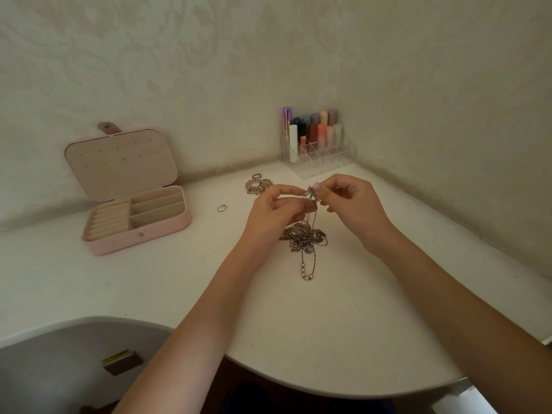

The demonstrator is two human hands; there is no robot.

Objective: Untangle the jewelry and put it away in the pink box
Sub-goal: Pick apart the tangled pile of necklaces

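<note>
Pinching one knot of chain between them, the left hand (276, 209) and right hand (348, 201) met above the white table (149, 279), fingertips closed on the metal. Tangled jewelry (304, 237) hung straight down from that grip, its long axis vertical, the bulk resting on the table below. Pink box (134, 216): open, well apart to the left, nearer the left hand. Loose ring (222, 207): between box and hands.

You have one wide-angle view only, worn on your head, looking forward and down over the white worktop (149, 279) toward the wall corner; your forearms reach in from the bottom edge, close to the lens
</note>
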